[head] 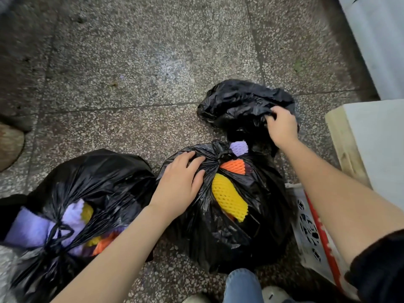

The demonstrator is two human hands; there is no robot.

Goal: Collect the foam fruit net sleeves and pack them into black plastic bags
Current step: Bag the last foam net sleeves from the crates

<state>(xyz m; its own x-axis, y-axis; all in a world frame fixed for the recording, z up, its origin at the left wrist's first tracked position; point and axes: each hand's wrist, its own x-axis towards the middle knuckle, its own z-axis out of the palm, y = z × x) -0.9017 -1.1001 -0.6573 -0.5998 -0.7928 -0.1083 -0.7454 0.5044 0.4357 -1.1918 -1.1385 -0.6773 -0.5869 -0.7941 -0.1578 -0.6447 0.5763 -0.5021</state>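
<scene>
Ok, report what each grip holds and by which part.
The right grip clutches the far black bag by bunched plastic on its right side. The left grip holds nothing: it rests on the tied middle bag beside its knot.

- View: one, a head-worn wide-angle camera.
- Facing: forward and steeply down, almost top-down onto the speckled stone floor (131, 62).
- Nearness: close, within arm's reach; both forearms enter from the bottom edge.
- Centre of frame: left hand (179, 182) resting on the middle tied bag (229, 232); right hand (282, 127) gripping the farther bag (240, 99), right of centre.
- Margins: jeans knee (242, 285) at bottom edge; second tied bag (105, 178) lower left; white crate (310, 232) lower right.
- Optics: floor joints bow toward the edges.
</scene>
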